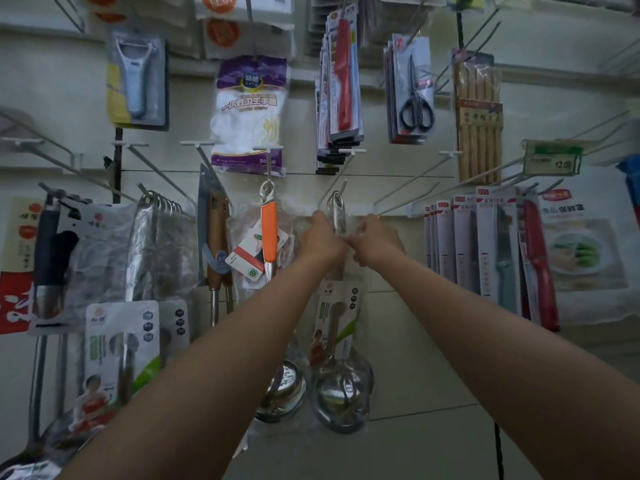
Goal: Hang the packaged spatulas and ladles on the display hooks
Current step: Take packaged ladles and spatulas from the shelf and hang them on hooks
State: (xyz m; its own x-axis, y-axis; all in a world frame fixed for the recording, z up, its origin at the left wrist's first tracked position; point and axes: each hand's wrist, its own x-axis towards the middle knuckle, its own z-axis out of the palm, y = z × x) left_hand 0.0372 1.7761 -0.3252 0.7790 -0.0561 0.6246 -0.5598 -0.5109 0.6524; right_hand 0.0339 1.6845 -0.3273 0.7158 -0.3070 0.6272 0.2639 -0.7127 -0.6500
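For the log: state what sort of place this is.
Likely a shop's kitchenware aisle: white wire display hooks, a green price tag, carded black-handled scissors and a clear-bagged steel ladle.

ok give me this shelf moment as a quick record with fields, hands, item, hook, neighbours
left hand: grips the wrapped handle of the ladle
right hand: pinches the clear wrap beside the handle
item: packaged ladle, bowl hanging down
hook: through the loop at the ladle's handle top
left neighbour: orange-handled utensil on its own hook
right neighbours: packaged knives
above: scissors
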